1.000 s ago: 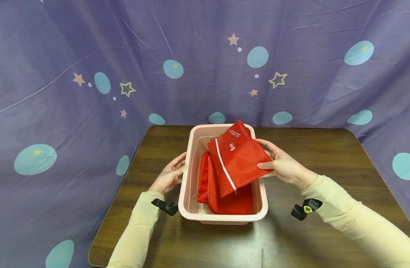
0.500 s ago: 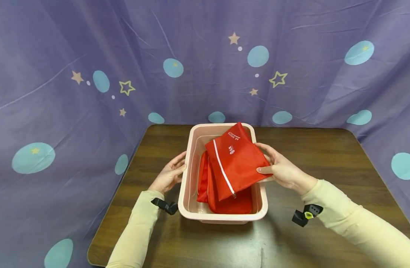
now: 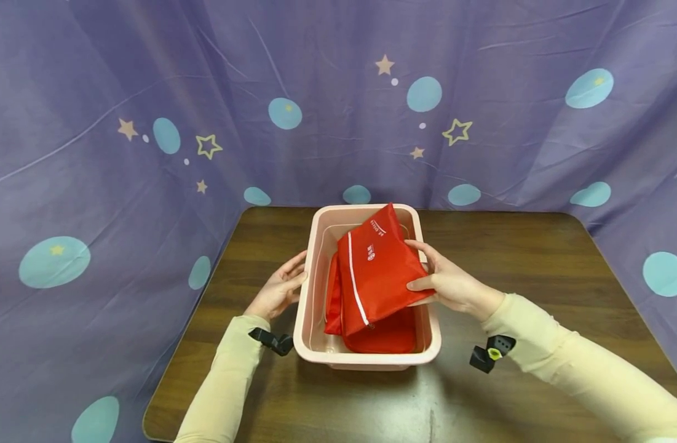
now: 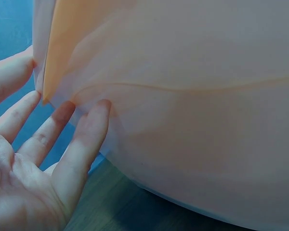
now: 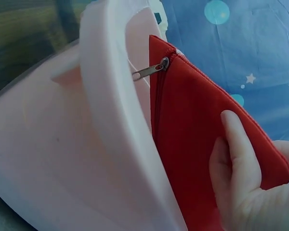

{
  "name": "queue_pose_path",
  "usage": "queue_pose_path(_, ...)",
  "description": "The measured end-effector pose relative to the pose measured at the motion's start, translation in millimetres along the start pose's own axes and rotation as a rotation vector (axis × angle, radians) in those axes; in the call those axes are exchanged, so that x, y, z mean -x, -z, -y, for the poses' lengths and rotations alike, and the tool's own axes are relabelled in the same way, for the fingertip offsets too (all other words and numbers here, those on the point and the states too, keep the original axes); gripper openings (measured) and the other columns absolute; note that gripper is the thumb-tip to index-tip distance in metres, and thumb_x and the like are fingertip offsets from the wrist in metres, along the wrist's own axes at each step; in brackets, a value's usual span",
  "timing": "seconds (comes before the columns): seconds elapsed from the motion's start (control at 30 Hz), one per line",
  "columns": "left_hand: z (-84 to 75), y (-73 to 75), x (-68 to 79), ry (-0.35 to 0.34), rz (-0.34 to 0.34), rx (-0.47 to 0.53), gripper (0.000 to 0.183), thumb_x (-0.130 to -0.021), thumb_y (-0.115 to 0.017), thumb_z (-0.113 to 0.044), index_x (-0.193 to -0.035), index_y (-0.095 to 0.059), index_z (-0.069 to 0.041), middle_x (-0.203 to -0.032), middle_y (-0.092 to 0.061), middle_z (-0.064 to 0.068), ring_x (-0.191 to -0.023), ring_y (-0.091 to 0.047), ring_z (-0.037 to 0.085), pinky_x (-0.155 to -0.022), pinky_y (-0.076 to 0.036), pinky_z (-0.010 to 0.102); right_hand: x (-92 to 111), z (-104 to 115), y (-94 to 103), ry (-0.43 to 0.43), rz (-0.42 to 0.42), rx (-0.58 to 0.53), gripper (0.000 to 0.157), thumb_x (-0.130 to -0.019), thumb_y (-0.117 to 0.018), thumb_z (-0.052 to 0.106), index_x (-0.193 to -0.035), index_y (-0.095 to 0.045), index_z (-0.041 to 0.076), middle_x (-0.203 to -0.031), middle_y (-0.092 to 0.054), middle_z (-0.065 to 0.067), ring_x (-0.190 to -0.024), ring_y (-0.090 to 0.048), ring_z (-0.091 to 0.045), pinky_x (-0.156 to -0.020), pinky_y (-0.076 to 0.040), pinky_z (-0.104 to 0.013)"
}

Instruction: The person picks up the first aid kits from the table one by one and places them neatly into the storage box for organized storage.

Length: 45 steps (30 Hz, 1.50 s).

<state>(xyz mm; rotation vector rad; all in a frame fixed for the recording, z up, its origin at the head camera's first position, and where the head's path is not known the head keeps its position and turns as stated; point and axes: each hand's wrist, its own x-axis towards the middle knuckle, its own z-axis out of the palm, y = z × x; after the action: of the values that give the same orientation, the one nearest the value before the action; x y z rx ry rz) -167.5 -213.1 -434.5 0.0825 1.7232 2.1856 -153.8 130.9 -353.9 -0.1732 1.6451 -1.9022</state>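
A red zipper pouch (image 3: 379,261) with a white zip strip and white print tilts over a pale pink plastic tub (image 3: 313,344). My right hand (image 3: 451,283) pinches the pouch by its right corner, thumb on the upper face and fingers beneath. In the right wrist view, the metal zip pull hangs close to the tub's rim. My left hand (image 3: 277,292) rests on the outside of the tub's left wall; the left wrist view shows its fairly straight fingers (image 4: 82,149) against the plastic. Under the pouch lie more red fabric items (image 3: 393,338), partly hidden.
The tub stands on a dark wooden table (image 3: 515,246). A purple curtain (image 3: 338,154) with stars and blue ovals hangs behind the table and at both sides. Each sleeved wrist wears a black camera, such as the right wrist camera (image 3: 490,354).
My right hand has moved left with the pouch, bringing it further over the tub and its red contents. The left hand and the tub have stayed in place.
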Motion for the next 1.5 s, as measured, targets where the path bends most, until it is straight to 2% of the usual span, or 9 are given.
queue_pose_path(0.43,-2.2,0.0,0.0,-0.007,0.011,0.005,0.061,-0.098,-0.045,-0.004,-0.152,-0.017,-0.008,-0.121,-0.052,-0.007,-0.104,-0.058,0.011,-0.078,-0.053,0.034,-12,-6,-11.2,0.006,0.064,-0.012,0.086,-0.082,-0.049,-0.015,-0.149,-0.004,0.016,-0.122,-0.044,-0.018,-0.091,-0.062,-0.02,-0.078,-0.055,-0.038)
queue_pose_path(0.73,-0.2,-0.3,0.7,-0.012,0.024,0.009,0.059,-0.099,-0.043,-0.002,-0.151,-0.017,-0.008,-0.122,-0.051,-0.006,-0.103,-0.058,0.01,-0.078,-0.052,0.036,-14,-10,-18.8,-0.058,0.06,0.011,0.085,-0.085,-0.05,-0.011,-0.149,-0.003,0.018,-0.129,-0.04,-0.023,-0.098,-0.059,-0.024,-0.086,-0.052,-0.048)
queue_pose_path(1.07,0.0,-1.0,1.9,-0.013,0.017,0.021,0.061,-0.098,-0.046,-0.004,-0.151,-0.016,-0.007,-0.12,-0.052,-0.006,-0.101,-0.059,0.009,-0.078,-0.052,0.036,-25,3,-27.2,-0.161,0.053,-0.019,0.084,-0.084,-0.046,-0.014,-0.147,0.0,0.018,-0.112,-0.048,-0.018,-0.086,-0.062,-0.022,-0.076,-0.056,-0.044)
queue_pose_path(1.23,0.5,-1.1,2.4,-0.011,0.013,0.027,0.06,-0.098,-0.045,-0.004,-0.151,-0.016,-0.007,-0.119,-0.053,-0.006,-0.1,-0.059,0.009,-0.078,-0.052,0.037,-34,7,-33.7,-0.188,0.042,-0.007,0.082,-0.085,-0.045,-0.014,-0.146,0.003,0.014,-0.089,-0.051,-0.012,-0.077,-0.06,-0.018,-0.067,-0.057,-0.035)
queue_pose_path(1.4,0.4,-1.0,2.7,-0.005,0.009,0.025,0.06,-0.098,-0.045,-0.004,-0.151,-0.016,-0.007,-0.12,-0.052,-0.006,-0.102,-0.059,0.01,-0.079,-0.052,0.037,-43,9,-39.1,-0.2,0.059,-0.025,0.08,-0.087,-0.043,-0.013,-0.146,0.005,0.012,-0.081,-0.05,-0.012,-0.076,-0.061,-0.02,-0.074,-0.057,-0.04)
queue_pose_path(1.5,-0.7,-1.5,3.0,-0.009,0.009,0.021,0.061,-0.098,-0.045,-0.005,-0.151,-0.016,-0.007,-0.121,-0.051,-0.005,-0.102,-0.059,0.01,-0.079,-0.052,0.037,-47,11,-42.5,-0.21,0.075,-0.004,0.079,-0.089,-0.045,-0.01,-0.147,0.004,0.013,-0.089,-0.051,-0.017,-0.088,-0.062,-0.031,-0.078,-0.055,-0.043)
